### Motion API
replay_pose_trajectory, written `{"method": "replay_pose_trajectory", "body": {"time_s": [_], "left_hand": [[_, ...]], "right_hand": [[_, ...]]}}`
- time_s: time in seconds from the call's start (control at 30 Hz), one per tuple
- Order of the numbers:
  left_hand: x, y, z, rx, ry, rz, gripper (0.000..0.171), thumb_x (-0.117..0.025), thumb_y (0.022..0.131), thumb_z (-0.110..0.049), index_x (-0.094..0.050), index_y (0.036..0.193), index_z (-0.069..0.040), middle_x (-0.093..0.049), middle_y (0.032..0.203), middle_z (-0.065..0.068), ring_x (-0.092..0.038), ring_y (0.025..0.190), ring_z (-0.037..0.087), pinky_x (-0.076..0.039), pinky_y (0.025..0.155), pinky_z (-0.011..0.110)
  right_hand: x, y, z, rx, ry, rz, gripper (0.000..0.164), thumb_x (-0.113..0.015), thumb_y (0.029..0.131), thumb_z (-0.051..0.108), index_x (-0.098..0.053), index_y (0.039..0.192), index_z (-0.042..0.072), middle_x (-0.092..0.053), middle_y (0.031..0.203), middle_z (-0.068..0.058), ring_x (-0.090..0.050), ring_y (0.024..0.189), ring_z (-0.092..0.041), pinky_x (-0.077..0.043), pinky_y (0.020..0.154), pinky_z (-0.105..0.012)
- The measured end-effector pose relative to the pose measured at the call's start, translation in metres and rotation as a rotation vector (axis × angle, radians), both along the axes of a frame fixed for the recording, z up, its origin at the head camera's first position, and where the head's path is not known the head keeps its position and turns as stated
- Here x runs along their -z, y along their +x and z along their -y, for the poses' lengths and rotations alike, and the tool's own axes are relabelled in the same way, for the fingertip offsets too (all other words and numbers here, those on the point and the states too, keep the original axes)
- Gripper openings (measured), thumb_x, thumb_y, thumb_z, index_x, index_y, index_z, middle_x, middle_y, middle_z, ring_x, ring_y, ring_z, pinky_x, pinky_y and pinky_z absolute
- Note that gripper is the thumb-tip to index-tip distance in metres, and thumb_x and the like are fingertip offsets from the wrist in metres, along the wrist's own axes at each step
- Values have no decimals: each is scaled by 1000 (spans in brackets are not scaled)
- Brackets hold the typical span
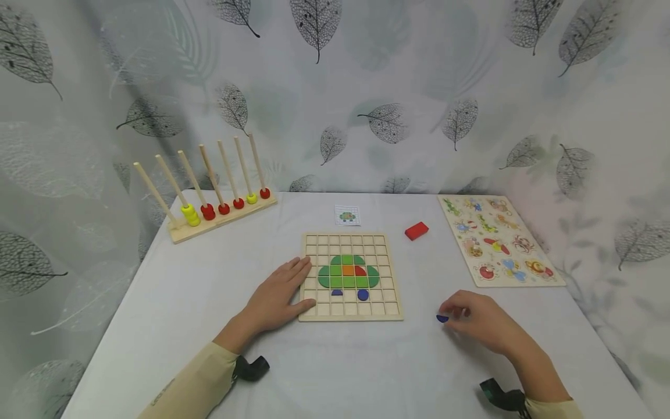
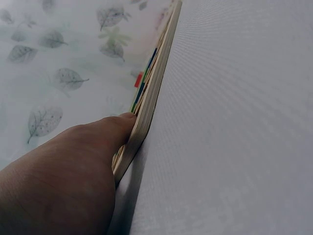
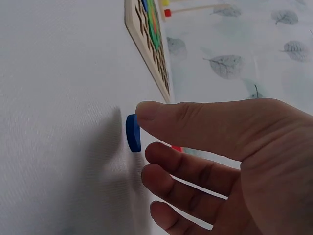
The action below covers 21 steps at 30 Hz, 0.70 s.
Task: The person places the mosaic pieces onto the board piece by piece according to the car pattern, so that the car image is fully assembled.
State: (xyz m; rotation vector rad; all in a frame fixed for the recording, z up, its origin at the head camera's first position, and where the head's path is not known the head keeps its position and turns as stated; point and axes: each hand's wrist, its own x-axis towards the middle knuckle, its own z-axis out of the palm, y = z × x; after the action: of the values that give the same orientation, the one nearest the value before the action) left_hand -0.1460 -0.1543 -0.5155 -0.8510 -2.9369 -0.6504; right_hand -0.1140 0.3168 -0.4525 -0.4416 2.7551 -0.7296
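A wooden grid board (image 1: 394, 291) lies mid-table in the head view. Green tiles (image 1: 335, 280) form a rounded shape on it, with an orange square (image 1: 348, 270) and a red quarter-round tile (image 1: 359, 271) among them. Below sit a blue half-round tile (image 1: 337, 293) and a blue round (image 1: 363, 295). My left hand (image 1: 277, 297) rests on the board's left edge, fingers extended; the left wrist view shows its thumb against the rim. To the right of the board, my right hand (image 1: 478, 320) pinches another blue half-round tile (image 3: 132, 133) just above the tablecloth, its other fingers loosely bent.
A peg rack (image 1: 225, 220) with red and yellow beads stands at the back left. Behind the board lies a small pattern card (image 1: 348, 215). A red block (image 1: 416, 231) and an animal picture board (image 1: 501, 238) are to the right. A leaf-patterned curtain (image 1: 398, 75) hangs behind.
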Motion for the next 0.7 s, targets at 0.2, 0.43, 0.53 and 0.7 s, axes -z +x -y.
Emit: {"method": "replay_pose_trajectory", "body": {"time_s": [0.2, 0.43, 0.53, 0.7], "left_hand": [[2, 0, 1, 0, -2, 2, 89, -63, 104, -57, -35, 169, -3, -28, 177, 8, -23, 164, 30, -23, 131, 47], [2, 1, 1, 5, 7, 0, 88, -63, 104, -56, -36, 168, -2, -29, 177, 9, -24, 163, 31, -24, 131, 48], [1, 0, 1, 8, 6, -4, 89, -63, 104, -56, -36, 168, -2, -29, 177, 9, -24, 163, 31, -23, 131, 48], [1, -1, 1, 3, -8, -3, 89, -63, 104, -57, -34, 169, -2, -28, 177, 9, -23, 164, 31, -23, 131, 47]], "right_hand": [[4, 1, 0, 1, -19, 38, 23, -92, 87, 16, -80, 106, 20, -71, 103, 12, -63, 95, -14, -58, 86, -38], [9, -2, 3, 22, 11, 16, 18, -89, 89, 11, -80, 101, 20, -68, 96, 11, -60, 89, -13, -57, 80, -35], [10, -3, 3, 16, 9, -4, 18, -89, 89, 10, -80, 100, 20, -68, 94, 12, -60, 86, -12, -57, 77, -33], [11, -3, 4, 21, 5, -26, 17, -89, 89, 10, -81, 100, 20, -69, 95, 12, -61, 86, -12, -57, 77, -34]]}}
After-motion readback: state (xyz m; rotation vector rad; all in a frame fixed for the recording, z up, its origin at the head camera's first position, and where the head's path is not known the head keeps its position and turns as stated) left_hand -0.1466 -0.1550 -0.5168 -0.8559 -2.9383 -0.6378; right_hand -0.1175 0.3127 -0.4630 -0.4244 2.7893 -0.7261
